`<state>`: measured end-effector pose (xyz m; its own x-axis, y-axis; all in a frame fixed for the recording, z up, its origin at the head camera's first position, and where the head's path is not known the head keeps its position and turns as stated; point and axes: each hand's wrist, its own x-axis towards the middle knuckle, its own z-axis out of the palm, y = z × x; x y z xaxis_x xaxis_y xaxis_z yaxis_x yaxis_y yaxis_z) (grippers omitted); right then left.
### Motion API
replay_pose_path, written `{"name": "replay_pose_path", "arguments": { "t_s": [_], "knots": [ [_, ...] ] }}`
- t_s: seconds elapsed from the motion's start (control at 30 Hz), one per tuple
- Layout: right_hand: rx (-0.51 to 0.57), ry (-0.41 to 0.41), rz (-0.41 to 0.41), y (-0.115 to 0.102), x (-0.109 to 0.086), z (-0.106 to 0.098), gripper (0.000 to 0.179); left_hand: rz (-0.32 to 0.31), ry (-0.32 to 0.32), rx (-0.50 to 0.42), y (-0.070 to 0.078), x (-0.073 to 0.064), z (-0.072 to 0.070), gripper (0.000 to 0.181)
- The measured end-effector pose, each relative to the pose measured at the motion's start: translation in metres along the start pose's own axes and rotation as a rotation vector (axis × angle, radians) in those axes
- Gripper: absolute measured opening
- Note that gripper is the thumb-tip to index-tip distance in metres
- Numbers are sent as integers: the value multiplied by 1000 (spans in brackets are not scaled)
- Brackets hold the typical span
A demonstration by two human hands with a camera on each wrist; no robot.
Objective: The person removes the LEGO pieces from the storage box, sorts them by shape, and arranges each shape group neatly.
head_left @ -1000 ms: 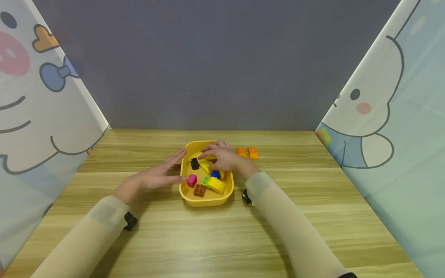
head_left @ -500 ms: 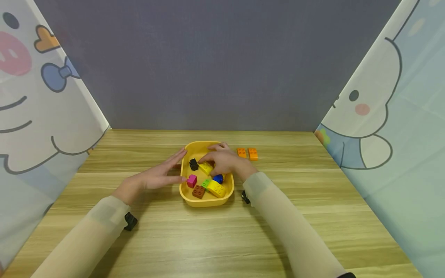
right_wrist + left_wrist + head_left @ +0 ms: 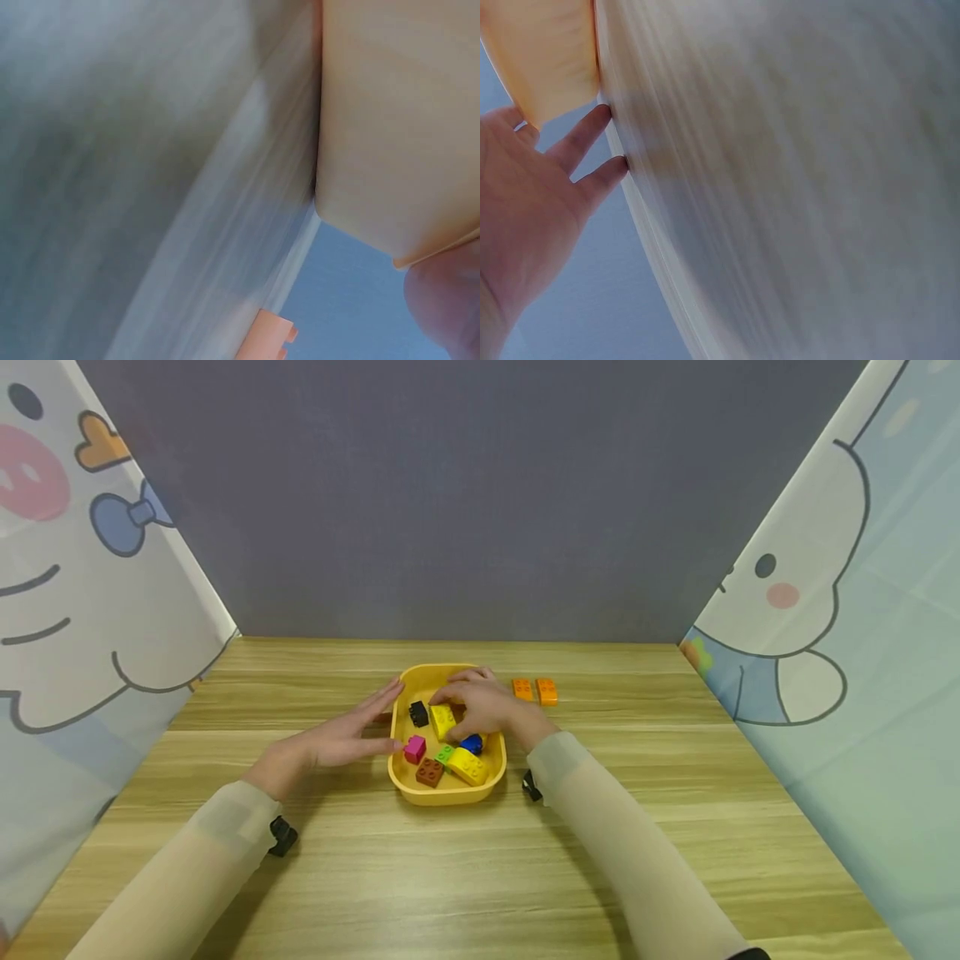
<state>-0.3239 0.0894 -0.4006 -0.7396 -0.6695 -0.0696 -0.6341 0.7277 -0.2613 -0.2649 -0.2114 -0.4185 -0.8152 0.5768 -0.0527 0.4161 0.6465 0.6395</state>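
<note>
A yellow basket [image 3: 447, 796] holds several toy building bricks. My left hand [image 3: 337, 739] rests against the basket's left side with straight, spread fingers. In the left wrist view, two fingertips of that hand [image 3: 536, 195] touch the table beside the basket wall [image 3: 551, 60]. Reaching over the right rim, my right hand [image 3: 483, 703] pinches a yellow brick [image 3: 442, 721] between thumb and fingers inside the basket. A black brick [image 3: 418, 714] lies just left of it. The right wrist view shows only part of the right hand [image 3: 442, 296] above the basket's rim; the brick is hidden there.
Also in the basket are pink [image 3: 415, 749], brown [image 3: 430, 772], green [image 3: 445, 755], blue [image 3: 472, 743] and curved yellow [image 3: 468, 767] bricks. Two orange bricks [image 3: 547, 692] lie on the wooden table [image 3: 450, 877] right of the basket. A grey panel [image 3: 465, 510] stands behind.
The right hand has come slightly lower within the basket, and the yellow brick at its fingers has turned. The blue and brown bricks have shifted a little. My left hand stays put.
</note>
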Motion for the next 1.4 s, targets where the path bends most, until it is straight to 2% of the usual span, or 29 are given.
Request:
{"name": "replay_pose_path", "arguments": {
  "t_s": [0.17,0.4,0.7,0.93,1.07,1.4],
  "knots": [
    [100,53,-22,3,-3,-2,68,-10,-2,-1,2,0,-1,104],
    [253,150,-57,6,-7,-5,66,-13,0,-8,3,-1,0,104],
    [500,205,-109,6,-32,-22,66,-11,-1,-21,3,0,0,104],
    [567,261,-122,20,-60,-27,64,-4,2,-9,3,-1,0,104],
    [569,313,-146,34,-78,-30,65,-1,2,0,2,-1,0,103],
    [566,360,-43,70,-123,-38,67,-7,3,6,1,0,0,103]
  ]
}}
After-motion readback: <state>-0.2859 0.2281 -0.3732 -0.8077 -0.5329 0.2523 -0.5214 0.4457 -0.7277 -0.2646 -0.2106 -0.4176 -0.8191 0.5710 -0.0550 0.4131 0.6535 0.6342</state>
